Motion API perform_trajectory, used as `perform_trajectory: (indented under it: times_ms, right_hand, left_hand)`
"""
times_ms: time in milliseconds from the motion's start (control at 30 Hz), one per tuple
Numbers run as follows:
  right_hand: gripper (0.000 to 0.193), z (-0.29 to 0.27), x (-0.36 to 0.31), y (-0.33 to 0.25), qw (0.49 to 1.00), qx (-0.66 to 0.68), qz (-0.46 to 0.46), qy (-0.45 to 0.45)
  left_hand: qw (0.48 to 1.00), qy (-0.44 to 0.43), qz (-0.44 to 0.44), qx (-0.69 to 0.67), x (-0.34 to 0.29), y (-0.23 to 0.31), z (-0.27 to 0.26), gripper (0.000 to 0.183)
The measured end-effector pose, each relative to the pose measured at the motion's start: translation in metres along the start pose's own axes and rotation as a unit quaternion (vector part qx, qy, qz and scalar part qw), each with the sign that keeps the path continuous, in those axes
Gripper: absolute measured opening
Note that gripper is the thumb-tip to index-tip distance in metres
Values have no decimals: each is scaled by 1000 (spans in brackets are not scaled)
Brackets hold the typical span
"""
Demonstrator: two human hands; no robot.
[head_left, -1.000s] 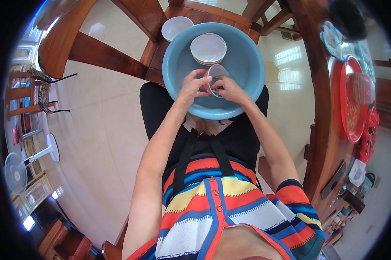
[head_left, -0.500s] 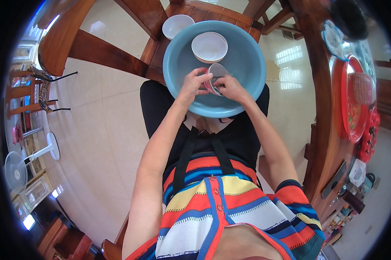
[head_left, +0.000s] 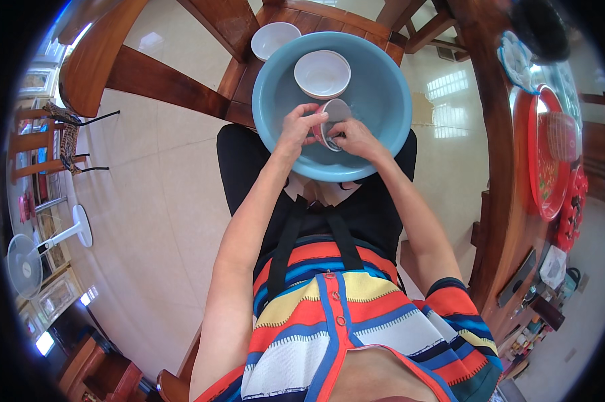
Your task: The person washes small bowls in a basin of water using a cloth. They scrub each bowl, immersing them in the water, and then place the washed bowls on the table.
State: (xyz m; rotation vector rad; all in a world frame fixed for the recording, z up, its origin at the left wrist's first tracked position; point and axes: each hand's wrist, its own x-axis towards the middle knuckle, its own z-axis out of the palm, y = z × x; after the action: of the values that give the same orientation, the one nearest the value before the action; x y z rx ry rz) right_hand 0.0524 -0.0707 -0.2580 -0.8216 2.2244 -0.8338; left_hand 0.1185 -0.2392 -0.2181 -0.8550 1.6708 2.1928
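A small bowl (head_left: 338, 111) with a pale inside and a red-patterned outside is tipped on its side over the blue basin (head_left: 265, 80). My left hand (head_left: 296, 129) grips it by the left wall, thumb near the rim. Inside the bowl, the curled fingers of my right hand (head_left: 353, 138) press at the lower wall; a small dark or grey bit shows at the fingertips, too small to name. Beyond my hands, white bowls (head_left: 322, 72), seemingly stacked, sit in the far part of the basin. Another white bowl (head_left: 274, 40) stands outside it, at the far left.
The basin rests on a brown wooden seat (head_left: 239, 94), close against my knees. To the right runs a wooden table (head_left: 500, 221) bearing a red tray (head_left: 547, 181) and a clear plastic container (head_left: 560, 137). A white fan (head_left: 28, 264) stands at the left.
The held bowl has turned slightly, and my right hand has shifted a little within it. In the basin, the white bowls have drifted slightly left.
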Motion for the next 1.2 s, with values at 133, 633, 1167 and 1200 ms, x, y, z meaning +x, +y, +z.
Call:
perform_trajectory:
  times_ms: [133, 633, 1167, 1200]
  right_hand:
    - [36, 11, 10, -5, 981, -21, 5, 195]
    - [31, 12, 9, 9, 960, -97, 32, 259]
    - [28, -4, 17, 15, 922, -1, 201, 331]
    - [29, -4, 16, 16, 925, -16, 199, 323]
  left_hand:
    - [999, -27, -37, -14, -9, 9, 6, 45]
    - [741, 181, 486, 426, -9, -14, 23, 31]
    - [913, 4, 269, 308, -13, -27, 10, 26]
    - [933, -13, 260, 249, -10, -26, 7, 25]
